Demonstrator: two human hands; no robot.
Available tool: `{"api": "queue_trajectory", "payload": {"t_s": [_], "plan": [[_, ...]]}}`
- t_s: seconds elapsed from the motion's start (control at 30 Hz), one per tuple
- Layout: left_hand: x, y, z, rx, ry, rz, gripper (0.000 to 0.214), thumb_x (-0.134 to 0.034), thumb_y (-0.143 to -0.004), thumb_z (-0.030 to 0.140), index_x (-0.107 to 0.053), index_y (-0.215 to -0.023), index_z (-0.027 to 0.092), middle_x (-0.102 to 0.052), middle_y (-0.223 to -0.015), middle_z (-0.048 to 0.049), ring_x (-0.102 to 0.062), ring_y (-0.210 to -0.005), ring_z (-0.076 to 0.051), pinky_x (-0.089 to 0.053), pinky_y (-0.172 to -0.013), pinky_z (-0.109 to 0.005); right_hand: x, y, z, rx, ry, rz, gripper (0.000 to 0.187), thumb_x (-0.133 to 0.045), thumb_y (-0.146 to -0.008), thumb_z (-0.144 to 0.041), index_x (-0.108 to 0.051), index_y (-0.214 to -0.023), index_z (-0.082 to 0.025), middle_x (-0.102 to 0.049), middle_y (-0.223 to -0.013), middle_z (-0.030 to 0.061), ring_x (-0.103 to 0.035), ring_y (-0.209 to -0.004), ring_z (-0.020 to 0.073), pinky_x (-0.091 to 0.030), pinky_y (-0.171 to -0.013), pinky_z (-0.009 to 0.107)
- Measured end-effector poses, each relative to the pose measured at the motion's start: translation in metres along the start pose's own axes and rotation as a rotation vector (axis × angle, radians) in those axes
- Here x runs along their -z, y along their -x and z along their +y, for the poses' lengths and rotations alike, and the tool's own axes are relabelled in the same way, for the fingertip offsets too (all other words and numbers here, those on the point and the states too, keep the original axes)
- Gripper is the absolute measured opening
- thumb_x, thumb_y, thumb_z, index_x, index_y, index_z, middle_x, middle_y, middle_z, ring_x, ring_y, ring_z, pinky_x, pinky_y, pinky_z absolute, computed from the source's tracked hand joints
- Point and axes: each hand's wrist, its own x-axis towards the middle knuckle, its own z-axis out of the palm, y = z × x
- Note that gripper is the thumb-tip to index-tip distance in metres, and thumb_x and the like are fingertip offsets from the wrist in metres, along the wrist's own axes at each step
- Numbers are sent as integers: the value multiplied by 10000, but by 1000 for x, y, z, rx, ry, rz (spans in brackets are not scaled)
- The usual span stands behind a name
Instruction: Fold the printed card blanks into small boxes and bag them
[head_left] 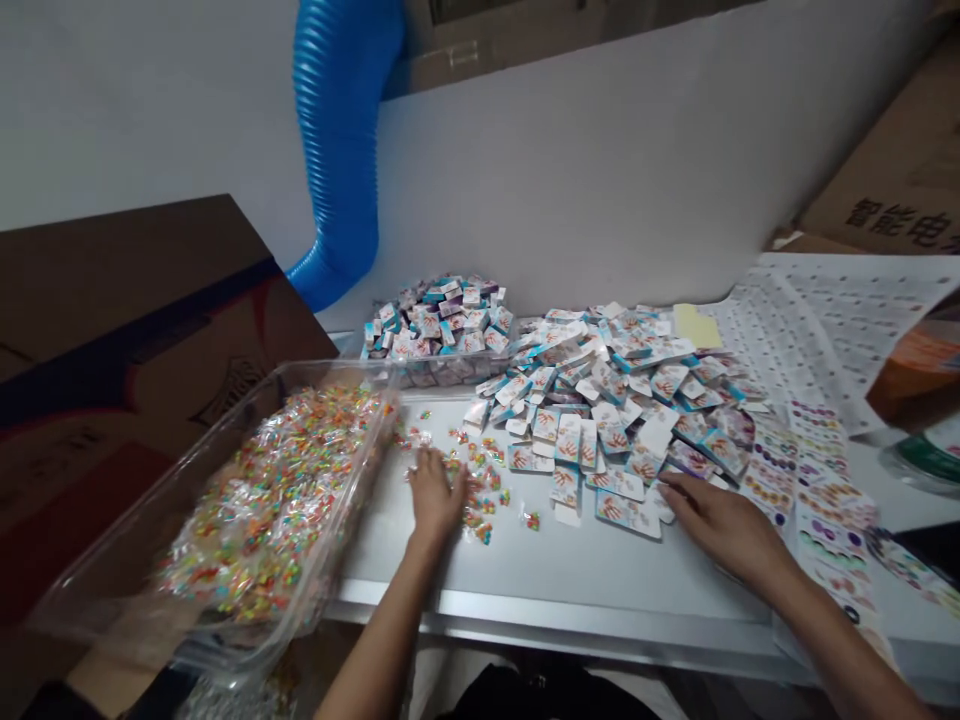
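My left hand (436, 497) lies over a scatter of small clear packets (480, 490) with bright beads inside, on the white tabletop (525, 575). Its fingers are spread and reach among the packets. At the front right edge of a wide heap of small printed cartons (568, 440) is my right hand (720, 522). Its fingers stretch out toward the nearest cartons and seem to touch them; part of the fingers is hard to make out. The cartons are white and blue, printed with hands. One bead packet (532, 520) lies apart, between the hands.
At left, a clear plastic tub (360, 480) holds many bead packets, beside a large cardboard box (247, 330). A second container (450, 373) heaped with cartons stands behind. Sticker sheets (825, 510) lie at right, near a green-labelled container (934, 455). A blue hose (337, 140) hangs above.
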Motion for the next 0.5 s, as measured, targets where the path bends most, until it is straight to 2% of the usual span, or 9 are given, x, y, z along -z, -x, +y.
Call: {"api": "queue_trajectory", "payload": {"t_s": [0.07,0.13,0.23,0.33,0.43,0.5], "plan": [[-11,-3,19,-78,58,-39,550,-430,-839,462,-442,-1276,128,-369,-1380,-189,-257,-1318,-293,-193,-1052,-467,0,-6,-17,50,0,-74,411,-331,-878,-432,-613,-1091,-222,-688,-1002,58,-648,-860,247,-488,-692,332],[-17,-2,37,-115,116,-49,549,-482,-808,485,-466,-1265,182,-365,-1390,-168,-234,-1326,-316,-165,-1052,-503,2,-11,-35,98,8,-126,422,-303,-893,-418,-603,-1097,-203,-678,-1022,70,-639,-887,249,-482,-708,337],[-12,3,50,-87,240,-4,521,-582,-729,516,-548,-1175,247,-435,-1344,-129,-304,-1290,-320,-196,-1044,-489,3,-19,-63,182,-4,-157,403,-297,-903,-400,-607,-1077,-211,-688,-967,59,-643,-855,239,-480,-689,327],[2,-1,38,85,356,112,407,-528,-767,513,-603,-1038,218,-574,-1144,-122,-497,-1116,-262,-339,-966,-411,2,-27,-92,289,-54,-146,369,-310,-908,-362,-597,-1092,-222,-681,-992,54,-639,-873,226,-480,-705,313],[16,-20,11,380,430,274,456,-422,-822,494,-560,-1043,121,-607,-971,-170,-568,-965,-291,-407,-846,-464,0,-31,-120,373,-112,-125,342,-326,-910,-333,-595,-1088,-220,-669,-1033,57,-625,-916,223,-476,-750,319],[23,-39,-5,520,508,347,463,-478,-787,477,-554,-1033,92,-621,-901,-167,-576,-940,-311,-426,-799,-460,-1,-31,-135,416,-154,-131,327,-336,-912,-325,-593,-1086,-221,-673,-1016,57,-620,-926,221,-472,-779,331]]}}
